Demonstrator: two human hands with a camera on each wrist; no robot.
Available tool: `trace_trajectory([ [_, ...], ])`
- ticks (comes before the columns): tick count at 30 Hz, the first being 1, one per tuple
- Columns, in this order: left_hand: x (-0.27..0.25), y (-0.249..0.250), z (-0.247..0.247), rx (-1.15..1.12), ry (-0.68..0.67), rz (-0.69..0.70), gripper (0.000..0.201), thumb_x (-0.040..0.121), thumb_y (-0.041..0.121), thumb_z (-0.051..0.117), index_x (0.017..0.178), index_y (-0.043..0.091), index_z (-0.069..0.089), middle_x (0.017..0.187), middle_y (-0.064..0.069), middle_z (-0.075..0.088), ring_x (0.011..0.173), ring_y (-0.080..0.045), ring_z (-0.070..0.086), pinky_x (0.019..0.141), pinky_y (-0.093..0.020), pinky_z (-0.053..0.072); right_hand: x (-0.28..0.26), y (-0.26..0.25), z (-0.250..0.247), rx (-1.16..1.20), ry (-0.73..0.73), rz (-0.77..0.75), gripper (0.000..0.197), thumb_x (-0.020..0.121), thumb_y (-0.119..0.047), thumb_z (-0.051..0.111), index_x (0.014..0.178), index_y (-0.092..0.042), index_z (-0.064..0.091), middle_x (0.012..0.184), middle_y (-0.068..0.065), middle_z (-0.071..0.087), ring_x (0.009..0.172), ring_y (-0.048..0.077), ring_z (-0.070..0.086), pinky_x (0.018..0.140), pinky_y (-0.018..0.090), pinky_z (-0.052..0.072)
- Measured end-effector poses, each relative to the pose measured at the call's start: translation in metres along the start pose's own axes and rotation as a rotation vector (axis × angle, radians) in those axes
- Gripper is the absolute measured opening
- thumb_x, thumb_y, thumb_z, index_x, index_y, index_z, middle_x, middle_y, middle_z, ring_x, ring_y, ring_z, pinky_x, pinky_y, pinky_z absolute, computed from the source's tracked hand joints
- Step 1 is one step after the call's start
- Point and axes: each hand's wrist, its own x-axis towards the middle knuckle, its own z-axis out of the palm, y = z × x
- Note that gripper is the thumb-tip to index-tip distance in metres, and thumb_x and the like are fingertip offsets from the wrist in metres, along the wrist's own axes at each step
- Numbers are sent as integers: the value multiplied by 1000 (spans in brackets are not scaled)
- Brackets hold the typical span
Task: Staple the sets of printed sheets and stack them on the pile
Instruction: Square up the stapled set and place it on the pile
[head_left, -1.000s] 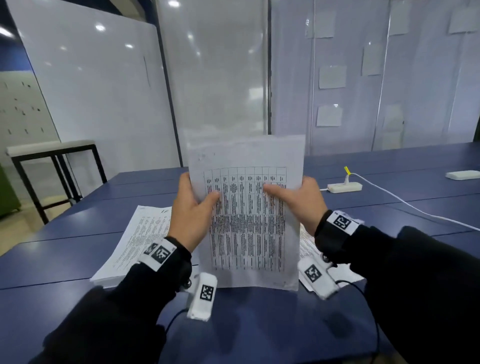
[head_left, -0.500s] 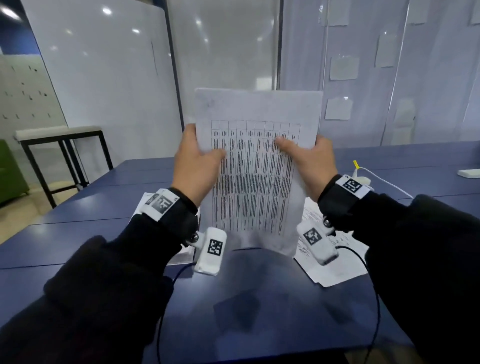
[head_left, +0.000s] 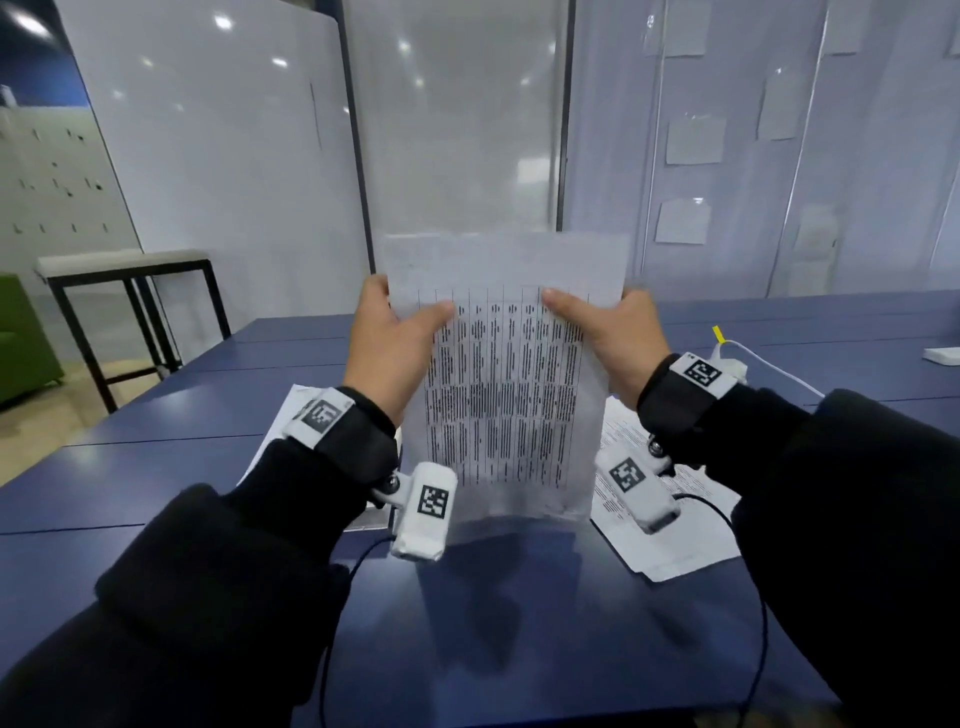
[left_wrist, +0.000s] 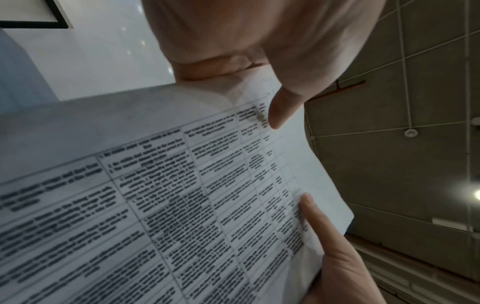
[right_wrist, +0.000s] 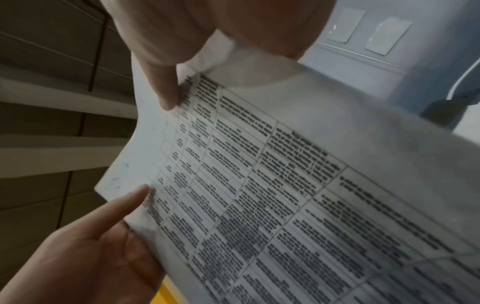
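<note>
I hold a set of printed sheets (head_left: 504, 384) upright over the blue table (head_left: 467, 623), its table of text facing me. My left hand (head_left: 395, 343) pinches its left edge, thumb in front. My right hand (head_left: 613, 332) pinches the right edge the same way. In the left wrist view my left thumb (left_wrist: 283, 111) presses on the sheets (left_wrist: 182, 205). In the right wrist view my right thumb (right_wrist: 166, 90) lies on the sheets (right_wrist: 285, 185). A pile of printed sheets (head_left: 288, 410) lies flat behind my left wrist. More printed sheets (head_left: 675, 530) lie under my right wrist.
A white power strip (head_left: 730, 364) with a cable sits on the table at the back right, and a white flat object (head_left: 943, 356) lies at the far right edge. A black-framed side table (head_left: 130, 270) and a green seat (head_left: 21, 338) stand off to the left.
The set of sheets was lifted up off the table and has come back down a little. Both hands have kept their hold on its edges.
</note>
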Motion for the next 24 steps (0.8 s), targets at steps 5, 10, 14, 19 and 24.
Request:
trace_trajectory([
  [5,-15,-25,-6,41,-55,-39,49,82,22,81,126,21,57,119,5,75,109,-13,72,104,-48,55,-9,18,-7,-21,-28,98,21,84,-17,85,101,-7,77,101,8,80,97,23,77,96,44,60],
  [10,-4,-24,-1,-1,-46,-29,43,87,15,78,126,19,60,119,3,76,109,-16,73,105,-49,54,2,12,-3,-12,-4,54,12,86,-15,83,95,-9,77,99,9,80,94,24,76,94,44,60],
  [14,-13,-43,-1,49,-81,-56,38,92,14,77,127,19,63,116,6,77,106,-11,74,104,-47,55,-9,31,-7,16,20,122,22,85,-19,84,102,-7,78,103,12,79,101,30,76,98,53,57],
  [19,-12,-38,-7,43,-84,-12,35,93,20,77,126,19,65,115,7,77,106,-10,74,102,-44,56,-14,31,-12,46,4,124,32,83,-21,86,107,-3,76,105,12,79,103,31,75,99,54,57],
  [24,-14,-35,-8,-27,-70,-23,29,95,15,74,123,17,67,115,1,78,108,-18,74,103,-50,56,-17,32,-11,44,-7,122,30,84,-15,84,109,-2,75,107,12,79,106,31,74,102,52,56],
])
